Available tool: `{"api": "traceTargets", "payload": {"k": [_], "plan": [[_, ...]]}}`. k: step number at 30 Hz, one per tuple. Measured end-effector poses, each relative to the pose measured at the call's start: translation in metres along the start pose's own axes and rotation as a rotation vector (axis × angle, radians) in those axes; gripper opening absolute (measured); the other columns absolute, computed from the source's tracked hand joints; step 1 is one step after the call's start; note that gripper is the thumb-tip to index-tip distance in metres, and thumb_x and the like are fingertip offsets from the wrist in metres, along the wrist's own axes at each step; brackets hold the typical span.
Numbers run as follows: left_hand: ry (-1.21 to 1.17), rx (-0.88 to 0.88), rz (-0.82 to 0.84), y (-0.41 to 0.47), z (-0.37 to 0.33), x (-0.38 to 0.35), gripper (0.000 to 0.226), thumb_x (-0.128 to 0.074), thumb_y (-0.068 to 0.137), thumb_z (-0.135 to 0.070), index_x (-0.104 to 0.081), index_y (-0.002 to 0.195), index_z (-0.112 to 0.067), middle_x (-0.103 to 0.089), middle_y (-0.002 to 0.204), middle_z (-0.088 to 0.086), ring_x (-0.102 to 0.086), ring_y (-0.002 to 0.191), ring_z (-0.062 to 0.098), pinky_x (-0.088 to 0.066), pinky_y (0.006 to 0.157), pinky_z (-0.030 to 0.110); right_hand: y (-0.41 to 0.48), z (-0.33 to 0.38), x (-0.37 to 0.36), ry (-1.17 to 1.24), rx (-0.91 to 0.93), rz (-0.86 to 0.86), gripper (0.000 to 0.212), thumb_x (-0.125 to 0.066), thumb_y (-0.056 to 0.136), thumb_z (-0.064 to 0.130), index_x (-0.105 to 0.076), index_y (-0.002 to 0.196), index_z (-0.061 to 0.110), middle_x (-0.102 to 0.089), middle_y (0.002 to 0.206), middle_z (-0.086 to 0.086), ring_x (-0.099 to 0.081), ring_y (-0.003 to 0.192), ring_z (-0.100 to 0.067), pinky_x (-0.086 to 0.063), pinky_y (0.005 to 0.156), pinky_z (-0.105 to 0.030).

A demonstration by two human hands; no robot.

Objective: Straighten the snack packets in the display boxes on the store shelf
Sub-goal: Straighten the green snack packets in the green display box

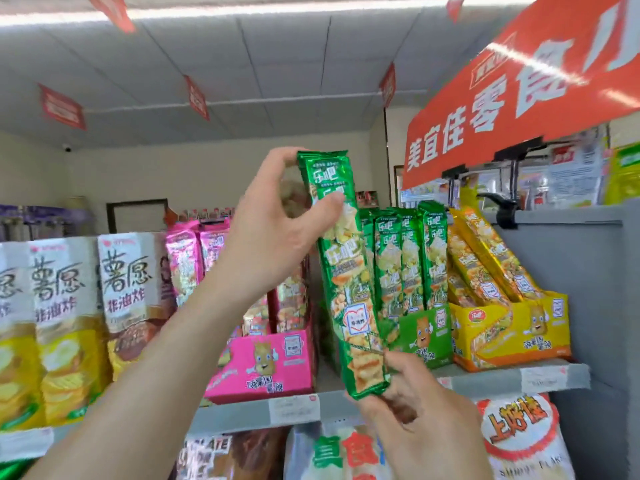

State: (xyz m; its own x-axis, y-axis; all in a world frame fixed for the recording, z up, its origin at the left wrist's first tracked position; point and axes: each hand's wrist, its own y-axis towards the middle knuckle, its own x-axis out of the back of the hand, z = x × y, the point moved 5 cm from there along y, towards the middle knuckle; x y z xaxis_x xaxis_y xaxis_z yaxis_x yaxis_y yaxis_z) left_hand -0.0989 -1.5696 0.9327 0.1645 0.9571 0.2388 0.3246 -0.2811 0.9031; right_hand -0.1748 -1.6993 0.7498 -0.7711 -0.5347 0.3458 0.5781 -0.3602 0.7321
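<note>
Right hand (412, 407), lowest in frame: thumb and fingers curled, pinching the bottom seal of the held green packet (349, 299). Left hand (277, 237), arm coming up from lower left: gripping the top third of the same packet, thumb across the front face, fingers curled behind the top edge.

The packet is long and narrow, roughly upright, with its top tilted slightly left. It's out of its box, in front of the gap between the pink display box (266, 362) and the green display box (420, 336), and its lower part overlaps the green box's left front corner.

Shelf (485, 379), left to right:
- white/yellow chip bags (65, 323), standing in a row
- pink box, pink packets (197, 258) upright behind it, partly hidden by the left arm
- green box, green packets (401, 258) standing close to upright, packed side by side
- yellow display box (512, 330), yellow packets (485, 261) leaning hard, tops to the left, bases to the right

Price label (294, 408) on the shelf lip below the pink box. More bagged snacks (519, 441) on the tier beneath, only their tops visible.

Above right, a red banner (519, 98) with white characters, clipped over the grey end panel (588, 289). Further back, small red hanging signs (196, 97) from the ceiling. Text too blurred to read.
</note>
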Motion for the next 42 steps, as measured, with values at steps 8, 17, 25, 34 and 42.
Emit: {"api": "traceTargets", "payload": {"k": [8,17,25,34,42], "plan": [[0.314,-0.172,-0.132,0.046,-0.01,0.039,0.035,-0.066,0.077,-0.04,-0.05,0.102,-0.022,-0.066,0.075,-0.006,-0.055,0.058,0.006,-0.048,0.057,0.026,0.036,0.027,-0.002,-0.209,0.214,-0.109,0.033,-0.067,0.089,0.03,-0.062,0.122,0.029,-0.061,0.081,0.021,-0.057,0.068,0.0,-0.047,0.056,-0.02],[0.447,-0.292,-0.093,0.072,-0.009,0.034,0.041,-0.067,0.083,-0.036,-0.047,0.113,-0.015,-0.065,0.082,-0.005,-0.061,0.071,0.017,-0.051,0.068,0.036,0.103,0.051,0.031,-0.28,0.313,-0.252,0.054,-0.059,0.089,0.038,-0.045,0.139,0.024,-0.044,0.136,0.008,-0.036,0.129,-0.009,-0.018,0.106,-0.011],[0.455,-0.286,-0.025,0.08,0.007,0.018,0.04,-0.069,0.08,-0.035,-0.044,0.104,-0.015,-0.066,0.082,0.001,-0.061,0.073,0.027,-0.049,0.068,0.038,0.148,0.07,0.028,-0.477,0.311,0.016,0.045,-0.056,0.092,0.046,-0.053,0.135,0.033,-0.051,0.141,0.013,-0.036,0.137,-0.009,-0.029,0.112,-0.051],[0.369,-0.082,0.127,0.088,0.037,0.006,0.031,-0.072,0.077,-0.032,-0.046,0.089,-0.019,-0.069,0.083,0.004,-0.068,0.077,0.028,-0.057,0.071,0.045,0.144,0.064,0.033,-0.399,0.379,-0.052,0.037,-0.063,0.089,0.04,-0.065,0.123,0.024,-0.059,0.112,0.017,-0.051,0.109,-0.002,-0.041,0.102,-0.038],[0.395,-0.007,0.33,0.077,0.05,-0.019,0.03,-0.075,0.08,-0.024,-0.046,0.084,-0.016,-0.066,0.072,0.0,-0.065,0.046,0.007,-0.044,0.042,0.018,0.151,0.062,0.043,-0.452,0.375,0.048,0.043,-0.07,0.089,0.021,-0.06,0.13,0.032,-0.061,0.13,0.015,-0.048,0.12,-0.001,-0.029,0.096,-0.016]]}}
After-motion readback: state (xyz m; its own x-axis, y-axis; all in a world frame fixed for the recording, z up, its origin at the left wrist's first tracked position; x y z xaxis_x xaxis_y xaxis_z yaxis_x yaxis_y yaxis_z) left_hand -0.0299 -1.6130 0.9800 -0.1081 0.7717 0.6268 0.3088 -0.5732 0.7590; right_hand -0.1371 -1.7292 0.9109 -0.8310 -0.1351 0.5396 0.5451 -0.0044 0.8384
